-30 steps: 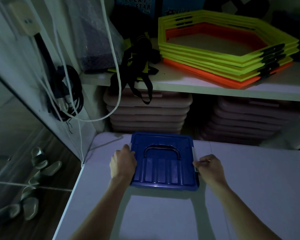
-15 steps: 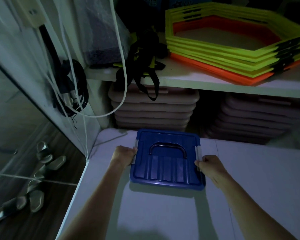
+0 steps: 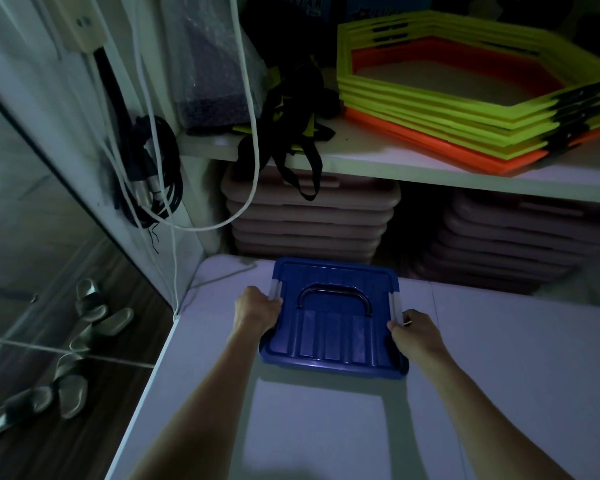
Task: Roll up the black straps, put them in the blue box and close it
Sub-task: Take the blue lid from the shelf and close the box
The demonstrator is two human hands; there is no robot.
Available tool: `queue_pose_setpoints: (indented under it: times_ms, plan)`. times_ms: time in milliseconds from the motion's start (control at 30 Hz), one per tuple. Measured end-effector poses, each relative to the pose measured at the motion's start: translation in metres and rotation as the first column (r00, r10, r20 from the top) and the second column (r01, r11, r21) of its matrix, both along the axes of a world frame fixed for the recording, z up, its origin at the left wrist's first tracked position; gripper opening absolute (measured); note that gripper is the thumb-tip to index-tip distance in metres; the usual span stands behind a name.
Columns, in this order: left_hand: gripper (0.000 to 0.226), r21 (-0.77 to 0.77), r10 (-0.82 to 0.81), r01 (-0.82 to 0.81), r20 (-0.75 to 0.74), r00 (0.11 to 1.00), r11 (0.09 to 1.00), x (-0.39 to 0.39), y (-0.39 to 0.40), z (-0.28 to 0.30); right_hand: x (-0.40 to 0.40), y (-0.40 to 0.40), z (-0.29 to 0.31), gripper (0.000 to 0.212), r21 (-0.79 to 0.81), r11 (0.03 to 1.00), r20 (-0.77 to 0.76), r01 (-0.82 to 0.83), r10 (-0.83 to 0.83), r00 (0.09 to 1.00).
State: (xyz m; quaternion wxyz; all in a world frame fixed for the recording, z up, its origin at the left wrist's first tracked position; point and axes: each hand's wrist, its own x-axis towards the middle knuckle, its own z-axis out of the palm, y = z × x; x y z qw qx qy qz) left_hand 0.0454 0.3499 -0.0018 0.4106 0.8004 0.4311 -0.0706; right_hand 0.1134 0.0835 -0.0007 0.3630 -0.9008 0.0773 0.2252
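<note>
Here we see the blue box (image 3: 333,317) sitting on the white desk (image 3: 499,375), toward its far edge, with its lid on and a dark handle (image 3: 334,295) lying flat in the lid's middle. Our left hand (image 3: 255,310) grips the box's left side, its fingers curled around the pale latch (image 3: 274,289) there. Our right hand (image 3: 414,332) grips the right side the same way, curled fingers on the pale latch (image 3: 394,306) at that edge. Both forearms reach in from the near side of the desk.

Beyond the box, a shelf (image 3: 413,164) runs across the far side. On its left part, a tangle of black straps (image 3: 293,112) with bits of yellow lies partly on the shelf, and some loops hang over its front edge. To the right of the straps sits a stack of yellow and orange hexagonal frames (image 3: 465,98). Under the shelf we make out stacks of pale flat boards (image 3: 309,216), another stack farther right in shadow.

On the left wall, white cords (image 3: 250,133) and a coil of dark cable (image 3: 153,174) hang down. Slippers (image 3: 90,306) lie on the dark floor at the left, below the desk.

The light is dim, so we cannot tell whether the latches are fully snapped down.
</note>
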Motion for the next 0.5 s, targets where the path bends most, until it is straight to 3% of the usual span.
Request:
queue_pose_setpoints:
  times_ms: [267,400,500]
  plan:
    - [0.041,0.057,-0.126,0.124,0.025,0.992,0.991,0.008,-0.022,0.015,-0.006,-0.027,0.013,0.020,0.056,0.997,0.062,0.053,-0.057,0.996]
    - [0.033,0.019,-0.175,0.174,0.135,0.975,0.985,0.032,-0.064,0.025,-0.001,-0.070,0.030,0.042,0.115,0.983,0.100,0.144,-0.156,0.983]
    - [0.036,-0.011,-0.205,0.210,0.161,0.965,0.978,0.053,-0.099,0.031,0.011,-0.106,0.039,0.042,0.134,0.975,0.123,0.179,-0.195,0.973]
